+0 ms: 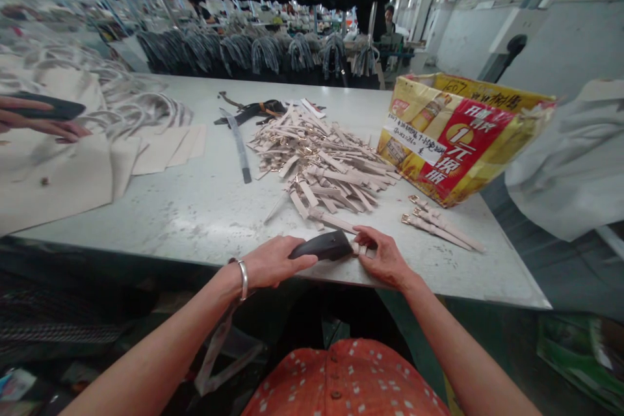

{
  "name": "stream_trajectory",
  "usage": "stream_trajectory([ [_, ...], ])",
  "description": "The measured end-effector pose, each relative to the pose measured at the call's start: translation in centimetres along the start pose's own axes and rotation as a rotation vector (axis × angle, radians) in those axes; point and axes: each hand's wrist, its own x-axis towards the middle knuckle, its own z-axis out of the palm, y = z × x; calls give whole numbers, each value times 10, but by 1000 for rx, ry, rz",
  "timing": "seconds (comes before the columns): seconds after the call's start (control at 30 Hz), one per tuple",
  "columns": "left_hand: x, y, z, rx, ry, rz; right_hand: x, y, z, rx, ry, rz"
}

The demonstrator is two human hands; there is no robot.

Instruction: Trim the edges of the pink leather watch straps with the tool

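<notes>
My left hand (275, 262) grips a black handheld tool (322, 246) just above the table's near edge. Its tip nearly meets my right hand (385, 257), whose fingers hold a pale pink strap (361, 249) at that edge. Behind my hands lies a loose heap of pale pink straps with gold buckles (319, 166). Several matching straps (433, 222) lie apart to the right. A grey strip (239, 146) and black straps (249, 112) lie beyond the heap.
A printed yellow and red cardboard box (461, 136) stands at the table's right. A co-worker's hand (29, 119) holds a black tool among cream fabric pieces (58, 172) at the left. Racks of dark strips (253, 55) stand behind the white table (195, 218).
</notes>
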Motion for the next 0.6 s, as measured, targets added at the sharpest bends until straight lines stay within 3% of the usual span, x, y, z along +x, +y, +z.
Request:
stream_trajectory([
  [0.2, 1, 16, -1, 15, 38, -23, 0, -3, -2, -26, -16, 1],
  [0.37, 3, 16, 0, 19, 44, -60, -3, -7, 0, -80, -28, -27],
  [0.6, -1, 13, 3, 22, 61, -51, -12, -9, -1, -372, 66, 23],
])
